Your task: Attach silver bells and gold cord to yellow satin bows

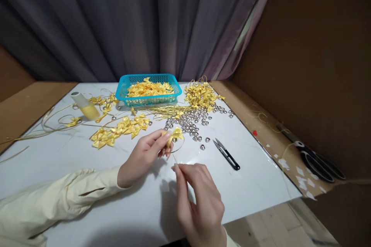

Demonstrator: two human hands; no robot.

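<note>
My left hand [145, 154] pinches a small yellow ribbon bow [175, 134] above the white tabletop [87, 150]. A thin gold thread loops from the bow down to my right hand [197, 197], whose thumb and forefinger pinch the thread's end just below the bow. Several loose yellow bows [118, 129] lie in a row to the left of my hands. A scatter of small silver heart-shaped beads [188, 121] lies just beyond the bow.
A turquoise basket [148, 88] full of yellow bows stands at the back. Beside it lies a heap of finished bows with gold loops [201, 94]. Black thread snips [227, 154] lie right of my hands. Large black scissors [313, 156] rest on the brown board. A yellow spool [85, 106] lies back left.
</note>
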